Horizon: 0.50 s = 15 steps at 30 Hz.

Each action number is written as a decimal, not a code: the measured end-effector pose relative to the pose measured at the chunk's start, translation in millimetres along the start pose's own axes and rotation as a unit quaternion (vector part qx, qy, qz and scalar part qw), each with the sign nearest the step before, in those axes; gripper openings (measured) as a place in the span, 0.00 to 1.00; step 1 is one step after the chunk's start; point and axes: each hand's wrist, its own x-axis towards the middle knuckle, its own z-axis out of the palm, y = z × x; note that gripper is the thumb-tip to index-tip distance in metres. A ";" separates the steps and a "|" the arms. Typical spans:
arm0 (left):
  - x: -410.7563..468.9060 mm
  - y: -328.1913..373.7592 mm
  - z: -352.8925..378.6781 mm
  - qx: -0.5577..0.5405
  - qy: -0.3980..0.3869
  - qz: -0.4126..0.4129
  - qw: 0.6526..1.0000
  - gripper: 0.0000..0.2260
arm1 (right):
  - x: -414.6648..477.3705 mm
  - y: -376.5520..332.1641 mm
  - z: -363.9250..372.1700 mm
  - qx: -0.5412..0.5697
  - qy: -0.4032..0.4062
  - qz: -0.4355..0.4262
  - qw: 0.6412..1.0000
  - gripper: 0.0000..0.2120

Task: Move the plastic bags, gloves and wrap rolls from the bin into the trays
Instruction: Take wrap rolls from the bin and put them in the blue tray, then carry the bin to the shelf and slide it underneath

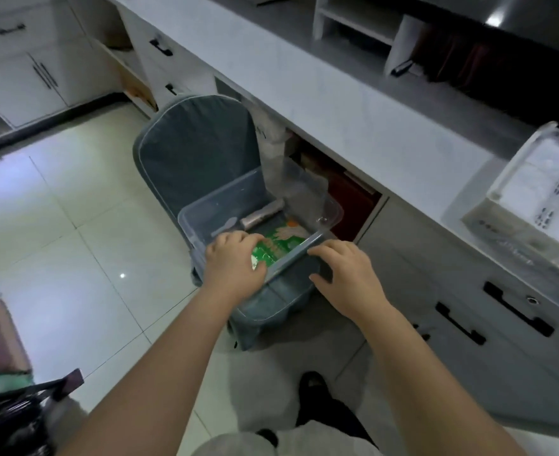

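A clear plastic bin (205, 205) rests on the seat of a grey-covered chair (195, 149). Inside lie a green glove packet (281, 241) and a wrap roll (263, 213) along the far side. My left hand (233, 261) reaches into the bin, fingers closed on the near end of the green packet. My right hand (347, 274) rests on the bin's near right rim, fingers curled over its edge. White perforated trays (534, 179) stand on the counter at the right; their contents are hard to make out.
A grey-white counter (320, 93) runs diagonally above cabinets with black handles (515, 307). An open cupboard lies behind the bin. A white shelf unit (357, 21) stands on the counter. Bags and clutter (14, 406) sit at the lower left. The tiled floor (74, 225) spreads out left.
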 end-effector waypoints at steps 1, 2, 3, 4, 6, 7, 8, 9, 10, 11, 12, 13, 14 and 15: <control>8.4 -7.6 0.3 -0.002 -0.005 -0.001 1.000 0.20 | 7.4 -1.3 4.8 -0.001 -0.004 0.004 1.000 0.20; 18.1 -14.6 0.3 -0.006 -0.008 -0.001 1.000 0.20 | 15.5 -1.9 9.0 -0.003 -0.005 0.010 1.000 0.20; 29.1 -20.7 0.1 -0.012 -0.010 0.001 1.000 0.20 | 24.6 -1.8 12.8 -0.002 -0.003 0.018 1.000 0.20; 41.1 -25.6 0.2 -0.017 -0.015 0.004 1.000 0.20 | 34.6 -0.8 16.3 0.005 0.003 0.026 1.000 0.21; 68.1 -32.4 1.4 -0.017 -0.023 0.017 0.999 0.20 | 58.4 2.7 22.8 0.028 0.026 0.038 0.999 0.21; 83.0 -34.6 1.7 -0.015 -0.026 0.024 0.999 0.19 | 72.0 5.6 26.3 0.040 0.035 0.041 0.998 0.22; 98.0 -36.6 1.6 -0.012 -0.031 0.030 0.999 0.19 | 86.3 8.8 29.9 0.048 0.037 0.044 0.997 0.22; 112.7 -38.6 1.4 -0.008 -0.035 0.036 0.999 0.19 | 101.7 12.0 33.5 0.051 0.034 0.045 0.997 0.23; 126.1 -41.3 0.9 -0.002 -0.038 0.042 0.998 0.19 | 116.8 14.7 37.2 0.048 0.029 0.049 0.997 0.24; 138.9 -44.7 0.2 0.002 -0.042 0.047 0.998 0.19 | 131.7 16.9 40.7 0.045 0.023 0.057 0.997 0.25; 151.2 -49.0 -0.6 0.003 -0.046 0.051 0.998 0.19 | 145.5 18.8 43.9 0.043 0.018 0.065 0.997 0.25; 162.4 -53.9 -1.2 0.002 -0.051 0.056 0.997 0.20 | 158.1 19.8 46.9 0.042 0.014 0.073 0.996 0.25; 172.6 -59.3 -1.4 0.004 -0.058 0.062 0.996 0.20 | 168.7 19.7 50.0 0.042 0.010 0.083 0.996 0.24; 183.0 -65.2 -1.0 0.007 -0.064 0.070 0.995 0.19 | 177.8 18.7 53.3 0.044 0.008 0.094 0.995 0.24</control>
